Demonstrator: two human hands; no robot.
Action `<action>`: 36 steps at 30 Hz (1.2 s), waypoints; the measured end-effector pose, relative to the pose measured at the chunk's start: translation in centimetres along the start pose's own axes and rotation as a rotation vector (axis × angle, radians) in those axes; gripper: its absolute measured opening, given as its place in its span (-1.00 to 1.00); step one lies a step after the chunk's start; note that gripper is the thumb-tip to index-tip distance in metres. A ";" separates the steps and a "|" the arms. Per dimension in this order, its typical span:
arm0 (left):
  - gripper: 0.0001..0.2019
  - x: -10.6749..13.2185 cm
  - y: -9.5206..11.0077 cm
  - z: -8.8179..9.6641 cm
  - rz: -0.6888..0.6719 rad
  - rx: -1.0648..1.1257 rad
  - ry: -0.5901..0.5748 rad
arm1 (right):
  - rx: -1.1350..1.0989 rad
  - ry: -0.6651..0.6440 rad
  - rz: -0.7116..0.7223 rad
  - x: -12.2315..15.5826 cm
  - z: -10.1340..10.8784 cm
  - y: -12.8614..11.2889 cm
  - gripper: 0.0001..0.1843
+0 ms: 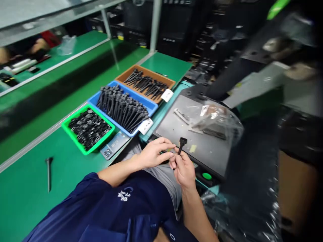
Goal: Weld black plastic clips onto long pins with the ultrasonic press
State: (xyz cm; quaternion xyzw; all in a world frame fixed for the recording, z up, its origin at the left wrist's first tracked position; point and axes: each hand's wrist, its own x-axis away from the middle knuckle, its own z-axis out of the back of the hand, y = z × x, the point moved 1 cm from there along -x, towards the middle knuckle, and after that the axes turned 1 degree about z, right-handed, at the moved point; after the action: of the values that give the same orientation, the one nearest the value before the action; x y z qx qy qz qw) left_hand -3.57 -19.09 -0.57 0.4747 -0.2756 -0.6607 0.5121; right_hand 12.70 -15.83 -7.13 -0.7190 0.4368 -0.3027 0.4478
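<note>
My right hand [185, 170] grips a black bolt-like part [182, 142] by its ribbed shaft, its wide head pointing up and away from me. The lower end of the shaft is hidden by the fingers. Close beside it is my left hand [156, 153], its fingers stretched toward the right hand's fingertips, thumb and forefinger apart. I can make out nothing in the left hand. Both hands are above my lap, at the near edge of a grey plate [166, 126]. Many similar long black parts [122, 106] fill a blue tray [153, 107] ahead to the left.
A green tray [66, 125] holds small black pieces, and a brown tray [171, 81] holds black parts. A phone [114, 145] lies by the green tray. One long part [48, 174] lies on the green table [27, 201]. Clear plastic bag [214, 114] covers pieces on the plate.
</note>
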 end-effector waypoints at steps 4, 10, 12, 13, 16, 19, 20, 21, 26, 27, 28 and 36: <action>-0.78 4.5 1.5 8.3 0.088 -0.351 0.295 | -0.028 -0.048 -0.062 -0.3 0.0 0.7 -0.71; -0.72 9.8 -2.4 18.6 0.606 -1.012 0.378 | 0.043 -0.109 -0.174 -0.9 1.1 2.4 -0.72; -0.70 10.2 -4.1 19.8 0.693 -1.031 0.218 | 0.056 -0.124 -0.196 -1.0 1.3 2.7 -0.70; -0.69 10.2 -4.8 20.2 0.721 -1.034 0.152 | 0.060 -0.118 -0.205 -0.9 1.3 2.8 -0.70; -0.67 9.7 -5.7 20.6 0.793 -1.075 0.070 | 0.050 -0.066 -0.219 -0.7 1.7 2.8 -0.69; -0.70 9.2 -5.8 21.1 0.837 -1.096 0.056 | 0.034 -0.015 -0.226 -0.3 2.1 3.0 -0.66; -0.72 9.0 -5.9 21.3 0.844 -1.094 0.052 | 0.033 -0.007 -0.232 -0.2 2.2 3.1 -0.66; -0.74 9.0 -5.9 21.5 0.849 -1.087 0.052 | 0.035 -0.002 -0.238 0.0 2.3 3.3 -0.65; -0.76 8.8 -5.2 22.4 0.882 -1.036 0.176 | 0.076 0.000 -0.244 0.3 2.6 4.0 -0.67; -0.76 8.8 -4.7 22.4 0.879 -1.033 0.221 | 0.089 0.000 -0.243 0.4 2.7 4.2 -0.66; -0.75 8.8 -4.1 22.2 0.866 -1.019 0.268 | 0.108 -0.003 -0.241 0.4 2.8 4.3 -0.65; -0.77 6.9 0.5 12.5 0.491 -0.177 -0.004 | 0.442 -0.229 -0.194 0.2 2.5 5.1 -0.59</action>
State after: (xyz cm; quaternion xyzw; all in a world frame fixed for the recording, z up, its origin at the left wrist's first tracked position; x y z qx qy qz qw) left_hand -14.85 -27.24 2.46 0.3457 -0.3246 -0.5390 0.6962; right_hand 13.00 -16.16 -12.74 -0.6718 0.2358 -0.3489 0.6094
